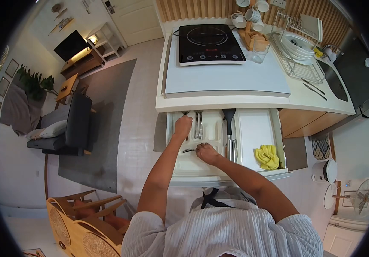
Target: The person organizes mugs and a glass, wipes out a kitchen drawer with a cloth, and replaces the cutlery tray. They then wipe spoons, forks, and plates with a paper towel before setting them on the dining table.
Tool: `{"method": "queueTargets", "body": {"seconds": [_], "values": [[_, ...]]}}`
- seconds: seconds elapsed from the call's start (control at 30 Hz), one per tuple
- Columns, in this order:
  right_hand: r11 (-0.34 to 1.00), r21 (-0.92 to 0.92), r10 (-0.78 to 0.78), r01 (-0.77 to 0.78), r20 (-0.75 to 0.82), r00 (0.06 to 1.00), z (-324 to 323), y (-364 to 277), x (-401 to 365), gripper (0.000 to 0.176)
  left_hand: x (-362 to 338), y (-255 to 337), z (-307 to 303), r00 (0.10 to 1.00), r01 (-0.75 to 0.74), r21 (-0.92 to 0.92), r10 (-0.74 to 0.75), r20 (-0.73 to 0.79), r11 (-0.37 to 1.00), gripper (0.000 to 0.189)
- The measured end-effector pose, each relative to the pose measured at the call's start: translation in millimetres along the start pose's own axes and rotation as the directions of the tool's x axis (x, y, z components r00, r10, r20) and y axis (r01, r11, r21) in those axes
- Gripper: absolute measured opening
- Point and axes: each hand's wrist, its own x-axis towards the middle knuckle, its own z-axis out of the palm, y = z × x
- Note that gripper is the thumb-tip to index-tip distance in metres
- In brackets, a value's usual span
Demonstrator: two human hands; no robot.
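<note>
Our right hand pinches a utensil by one end, probably for control, above the near tray; left hand curls far-left, grip unclear.

Cutlery tray in drawer, cloth at right, cooktop on counter

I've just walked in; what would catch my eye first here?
Probably the crumpled, bright yellow cloth in the near right corner of the open drawer. Next, the black cooktop on the pale board on the counter. Then the bare left grip, at the back left of the cutlery tray, and the right grip nearer the front, with a piece of cutlery.
</note>
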Motion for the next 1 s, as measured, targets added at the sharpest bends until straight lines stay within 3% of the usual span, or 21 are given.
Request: {"method": "queueTargets", "body": {"seconds": [0.03, 0.1, 0.17, 0.23, 0.33, 0.47, 0.53, 0.67, 0.7, 0.73, 0.77, 0.83, 0.87, 0.9, 0.93, 1.0], "values": [[1.0, -0.008, 0.005, -0.005, -0.001, 1.0, 1, 0, -1, 0.012, 7, -3, 8, 1.0, -0.007, -0.004, 0.007, -0.005, 1.0, 0.011], [0.977, 0.181, 0.128, -0.109, -0.097, 0.987, 2, -6, -3, 0.014, 18, -6, 22, 0.987, -0.044, 0.195, 0.012, 0.161, 0.98, 0.024], [0.951, 0.269, 0.169, -0.151, -0.045, 0.985, 3, -11, -4, 0.016, 22, -9, 34, 0.976, -0.025, 0.219, -0.023, 0.216, 0.975, 0.029], [0.903, 0.353, 0.216, -0.245, 0.12, 0.969, -2, -12, -4, 0.021, 25, -9, 35, 0.982, 0.023, 0.207, -0.061, 0.181, 0.978, 0.024], [0.88, 0.415, 0.2, -0.233, 0.121, 0.972, -5, -11, -1, 0.025, 27, -9, 30, 0.971, -0.035, 0.222, -0.018, 0.236, 0.974, 0.022], [0.923, 0.333, 0.194, -0.194, 0.034, 0.98, -3, -17, -3, 0.027, 22, -6, 19, 0.976, -0.066, 0.216, 0.018, 0.217, 0.974, 0.02], [0.977, 0.173, 0.144, -0.127, -0.088, 0.986, -1, -17, -4, 0.023, 15, -3, 4, 0.979, -0.014, 0.226, -0.033, 0.202, 0.974, 0.018], [0.943, 0.274, 0.224, -0.187, -0.11, 0.968, -17, -15, -11, 0.031, -11, 4, -33, 0.996, 0.078, 0.022, -0.079, 0.038, 0.997, 0.015], [0.882, 0.436, 0.281, -0.179, -0.183, 0.942, -25, -11, -14, 0.029, -16, 7, -41, 0.949, 0.314, -0.431, -0.262, 0.178, 0.846, 0.015], [0.796, 0.586, 0.348, -0.151, -0.238, 0.907, -38, -9, -19, 0.027, -22, 12, -50, 0.858, 0.507, -0.735, -0.34, 0.384, 0.451, 0.015], [0.796, 0.586, 0.347, -0.151, -0.238, 0.907, -51, -5, -24, 0.027, -27, 19, -58, 0.859, 0.507, -0.735, -0.341, 0.383, 0.45, 0.015], [0.32, 0.918, 0.68, -0.234, -0.05, 0.731, -79, 3, -33, 0.018, -39, 36, -79, 0.765, 0.601, -0.794, -0.224, 0.604, -0.09, 0.013], [0.222, 0.968, 0.729, -0.119, -0.084, 0.679, -70, 11, -36, 0.02, -41, 48, -86, 0.766, 0.603, -0.793, -0.216, 0.605, -0.087, 0.013], [0.022, 0.996, 0.769, -0.083, 0.036, 0.638, -90, 15, -41, 0.023, -43, 61, -89, 0.77, 0.58, -0.787, -0.176, 0.614, -0.211, 0.012], [-0.07, 0.996, 0.766, -0.053, 0.088, 0.636, -106, 22, -45, 0.026, -46, 72, -88, 0.775, 0.553, -0.764, -0.132, 0.618, -0.333, 0.012], [-0.208, 0.978, 0.75, 0.005, 0.157, 0.642, -121, 33, -55, 0.031, -51, 88, -83, 0.799, 0.55, -0.78, -0.082, 0.595, -0.298, 0.012]]}}
